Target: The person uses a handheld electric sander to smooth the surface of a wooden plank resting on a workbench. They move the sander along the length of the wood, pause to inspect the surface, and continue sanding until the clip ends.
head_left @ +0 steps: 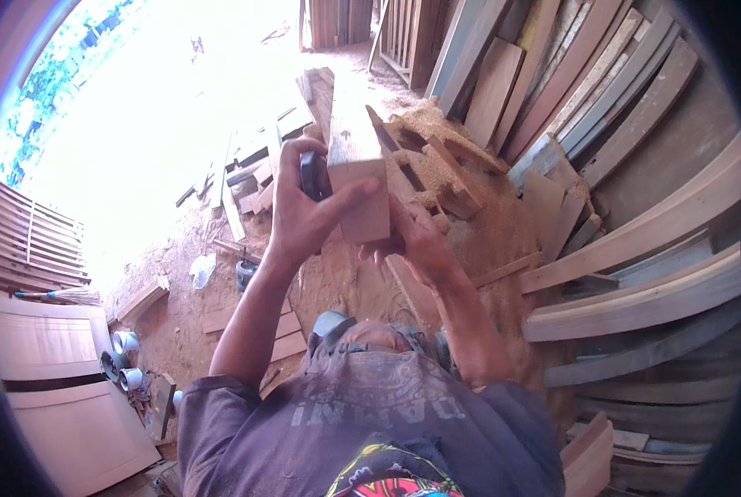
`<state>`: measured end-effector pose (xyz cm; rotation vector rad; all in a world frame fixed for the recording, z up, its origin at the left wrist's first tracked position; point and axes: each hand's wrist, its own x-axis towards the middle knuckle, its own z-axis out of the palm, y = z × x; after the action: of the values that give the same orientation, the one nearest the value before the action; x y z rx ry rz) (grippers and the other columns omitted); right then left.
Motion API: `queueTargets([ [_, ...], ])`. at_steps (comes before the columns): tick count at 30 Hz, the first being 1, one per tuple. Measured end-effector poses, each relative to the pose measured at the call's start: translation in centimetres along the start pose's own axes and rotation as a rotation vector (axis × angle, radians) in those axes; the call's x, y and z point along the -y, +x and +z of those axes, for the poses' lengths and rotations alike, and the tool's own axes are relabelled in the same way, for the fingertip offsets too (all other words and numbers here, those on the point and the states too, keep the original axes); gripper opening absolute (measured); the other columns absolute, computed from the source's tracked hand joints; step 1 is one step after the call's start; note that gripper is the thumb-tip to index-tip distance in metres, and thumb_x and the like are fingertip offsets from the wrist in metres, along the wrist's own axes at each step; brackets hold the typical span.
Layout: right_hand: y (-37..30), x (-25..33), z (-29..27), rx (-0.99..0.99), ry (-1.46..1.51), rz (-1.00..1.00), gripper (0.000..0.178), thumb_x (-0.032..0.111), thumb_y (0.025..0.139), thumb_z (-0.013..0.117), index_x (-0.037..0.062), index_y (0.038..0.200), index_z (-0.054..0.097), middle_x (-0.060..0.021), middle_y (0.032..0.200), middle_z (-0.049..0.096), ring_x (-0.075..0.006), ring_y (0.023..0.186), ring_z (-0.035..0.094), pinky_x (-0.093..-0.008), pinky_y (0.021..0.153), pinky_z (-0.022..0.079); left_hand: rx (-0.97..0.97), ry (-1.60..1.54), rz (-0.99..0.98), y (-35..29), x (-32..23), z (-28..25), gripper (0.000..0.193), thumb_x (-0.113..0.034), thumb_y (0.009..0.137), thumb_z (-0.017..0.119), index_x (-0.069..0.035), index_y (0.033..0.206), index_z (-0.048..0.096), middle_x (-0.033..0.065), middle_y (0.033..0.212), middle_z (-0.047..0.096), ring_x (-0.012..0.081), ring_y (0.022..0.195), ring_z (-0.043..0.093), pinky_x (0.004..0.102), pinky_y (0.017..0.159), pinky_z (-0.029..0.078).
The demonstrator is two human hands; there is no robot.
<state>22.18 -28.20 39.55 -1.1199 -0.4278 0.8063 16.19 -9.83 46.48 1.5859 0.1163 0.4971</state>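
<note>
A thick, pale wooden beam [358, 141] points away from me, its near end held up in front of my chest. My left hand [304, 199] is closed at its left side, with the thumb laid across the upper face. Between that hand and the wood shows a small black object [310, 174], whose kind I cannot make out. My right hand [420, 244] grips the beam from the right and below near its close end. Some of its fingers are hidden under the wood.
Sawdust covers the ground around notched wooden pieces [437, 166] just beyond my right hand. Long boards [544, 74] lean at the far right, and curved planks [635, 298] are stacked nearer. Offcuts [255, 166] lie ahead on the left. Panelled wood [81, 431] and white cups [126, 340] are at the left.
</note>
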Motion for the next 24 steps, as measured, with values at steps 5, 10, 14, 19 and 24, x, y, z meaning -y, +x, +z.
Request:
queueTargets([
  [5,0.9,2.5,1.5,-0.095,-0.031,-0.042,0.062,0.055,0.113,0.046,-0.0021,0.112,0.071,-0.0110,0.087,0.076,-0.0174,0.068,0.075,-0.0291,0.056,0.055,-0.051,0.037,-0.024,1.4,-2.2,0.2,0.071,-0.029,0.085,0.093,-0.003,0.130,0.045,0.0116,0.106,0.068,0.0161,0.094,0.070,0.0303,0.075,0.061],
  [10,1.4,2.8,2.1,-0.124,-0.002,-0.039,0.059,0.053,0.113,0.047,-0.0017,0.114,0.070,-0.0123,0.086,0.075,-0.0171,0.064,0.073,-0.0282,0.050,0.054,-0.079,0.079,-0.057,1.7,-2.9,0.1,0.072,-0.032,0.086,0.092,-0.001,0.132,0.045,0.0104,0.103,0.067,0.0156,0.088,0.069,0.0296,0.072,0.059],
  [14,1.5,3.0,2.3,-0.112,-0.020,-0.049,0.058,0.052,0.113,0.048,-0.0012,0.114,0.069,-0.0128,0.086,0.075,-0.0175,0.063,0.073,-0.0278,0.049,0.054,-0.102,0.042,-0.020,1.9,-2.8,0.1,0.074,-0.034,0.086,0.090,0.002,0.135,0.047,0.0151,0.108,0.068,0.0194,0.091,0.070,0.0306,0.073,0.059],
  [19,1.8,2.8,2.6,-0.120,-0.008,-0.075,0.059,0.055,0.111,0.050,-0.0016,0.113,0.068,-0.0135,0.086,0.075,-0.0192,0.063,0.073,-0.0286,0.048,0.053,-0.090,0.008,-0.041,1.9,-3.4,0.0,0.076,-0.034,0.085,0.093,0.001,0.133,0.045,0.0119,0.104,0.067,0.0166,0.091,0.069,0.0299,0.072,0.059],
  [24,1.8,3.1,2.8,-0.145,-0.006,-0.069,0.060,0.056,0.110,0.052,-0.0018,0.113,0.068,-0.0143,0.086,0.075,-0.0199,0.062,0.072,-0.0291,0.048,0.052,-0.086,0.044,-0.061,2.0,-4.1,0.1,0.077,-0.035,0.083,0.094,0.001,0.132,0.046,0.0123,0.104,0.067,0.0169,0.095,0.069,0.0297,0.074,0.059],
])
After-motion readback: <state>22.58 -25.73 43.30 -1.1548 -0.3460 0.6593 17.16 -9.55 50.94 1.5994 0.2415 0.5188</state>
